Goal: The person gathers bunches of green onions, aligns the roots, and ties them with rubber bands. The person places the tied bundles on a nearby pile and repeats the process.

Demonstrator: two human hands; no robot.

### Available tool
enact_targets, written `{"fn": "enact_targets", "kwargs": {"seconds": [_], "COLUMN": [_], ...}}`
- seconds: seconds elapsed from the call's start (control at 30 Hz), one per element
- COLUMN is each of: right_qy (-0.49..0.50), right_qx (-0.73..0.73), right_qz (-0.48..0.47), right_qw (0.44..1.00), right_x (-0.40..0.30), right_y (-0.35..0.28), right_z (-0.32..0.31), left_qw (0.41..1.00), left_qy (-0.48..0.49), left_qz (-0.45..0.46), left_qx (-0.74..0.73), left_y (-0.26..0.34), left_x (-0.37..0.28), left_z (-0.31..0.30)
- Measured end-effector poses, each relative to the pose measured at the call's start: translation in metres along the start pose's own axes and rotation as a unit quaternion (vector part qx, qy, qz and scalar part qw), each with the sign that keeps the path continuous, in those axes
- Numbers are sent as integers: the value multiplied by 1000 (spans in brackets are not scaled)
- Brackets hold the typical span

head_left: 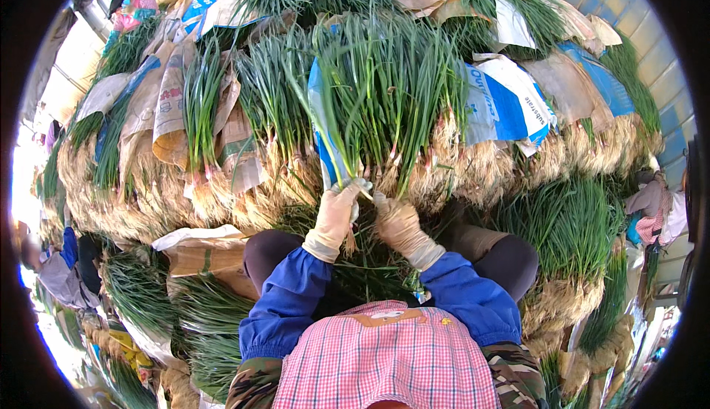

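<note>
My left hand (336, 215), in a pale rubber glove, is closed around the lower stems of a few green onions (345, 156), whose leaves point away from me. Close to its right, my right hand (400, 225), gloved too, has its fingertips pinched by a pale stem end; whether it grips that stem I cannot tell. Stringy roots hang below the left hand. Just beyond both hands lies a broad row of green onions (388, 98) with reddish-white bases and roots towards me. A blue and white plastic sack (327, 159) shows beside the held leaves.
Root-on bundles of green onions (574, 231) lie at the right, with more (216, 320) at the lower left. Printed sacks (507, 101) cover parts of the long pile. A folded brown sack (208, 256) is near my left knee. Other people (66, 276) are at both sides.
</note>
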State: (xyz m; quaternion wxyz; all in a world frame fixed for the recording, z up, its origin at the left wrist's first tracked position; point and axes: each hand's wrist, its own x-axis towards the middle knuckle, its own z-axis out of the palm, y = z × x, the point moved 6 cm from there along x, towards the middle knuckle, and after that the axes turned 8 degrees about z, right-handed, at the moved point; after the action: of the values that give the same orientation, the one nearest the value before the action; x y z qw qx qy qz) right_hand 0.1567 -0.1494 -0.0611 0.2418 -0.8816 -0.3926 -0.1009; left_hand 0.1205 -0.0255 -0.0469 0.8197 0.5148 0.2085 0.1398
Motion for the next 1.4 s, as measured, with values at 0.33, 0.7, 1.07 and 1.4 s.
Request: {"fn": "enact_targets", "kwargs": {"seconds": [0.33, 0.7, 1.07, 1.4], "right_qy": [167, -255, -152, -65], "right_qx": [39, 46, -21, 257], "right_qz": [77, 121, 396, 418], "right_qw": [982, 958, 905, 869], "right_x": [53, 50, 55, 87], "right_y": [48, -11, 125, 84], "right_z": [-76, -29, -26, -25], "left_qw": [997, 975, 996, 998], "left_qy": [-53, -120, -63, -54], "left_qz": [-48, -76, -52, -33], "left_qx": [13, 173, 27, -15], "left_y": [19, 4, 22, 10], "left_x": [-13, -18, -13, -8], "left_z": [-3, 3, -6, -5]}}
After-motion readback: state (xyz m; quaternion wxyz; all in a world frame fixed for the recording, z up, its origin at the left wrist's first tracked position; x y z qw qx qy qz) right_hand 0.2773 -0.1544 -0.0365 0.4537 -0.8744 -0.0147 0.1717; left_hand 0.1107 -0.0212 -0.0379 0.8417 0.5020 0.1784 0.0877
